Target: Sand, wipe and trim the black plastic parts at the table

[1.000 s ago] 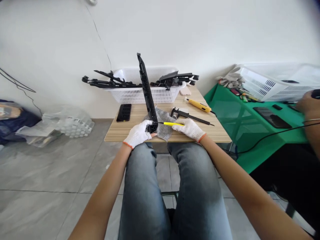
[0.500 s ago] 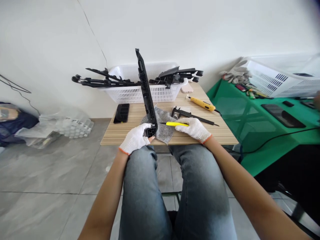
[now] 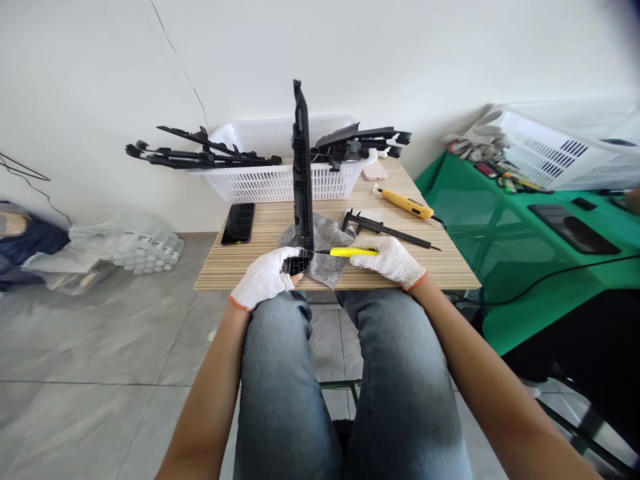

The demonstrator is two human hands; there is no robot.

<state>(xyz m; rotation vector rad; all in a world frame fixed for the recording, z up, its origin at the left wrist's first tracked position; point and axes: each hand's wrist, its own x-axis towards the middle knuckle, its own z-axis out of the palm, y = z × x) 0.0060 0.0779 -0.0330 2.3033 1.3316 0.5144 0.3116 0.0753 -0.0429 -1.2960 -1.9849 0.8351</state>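
Note:
My left hand (image 3: 267, 275), in a white glove with an orange cuff, grips the lower end of a long black plastic trim piece (image 3: 302, 173). The piece stands nearly upright above the table's front edge. In my gloved right hand (image 3: 389, 259) is a yellow utility knife (image 3: 350, 252), pointing left. Its dark thin tip reaches the trim piece just beside my left fingers; whether it touches cannot be made out. Beneath both lies a grey cloth (image 3: 327, 233). Just beyond my right hand rests a black caliper (image 3: 393, 231).
A white basket (image 3: 260, 185) with several black trim pieces stands at the back. On the table (image 3: 220, 270) lie a black phone (image 3: 239, 224), a pink phone (image 3: 375, 171) and a yellow corded tool (image 3: 405, 203). At right, a green-covered table (image 3: 520, 230) bears another white basket (image 3: 545, 150) and gloves (image 3: 475, 140).
The trim piece has swung from leaning left to nearly upright, its top moving right. The knife tip has come closer to its lower end. My view has shifted slightly.

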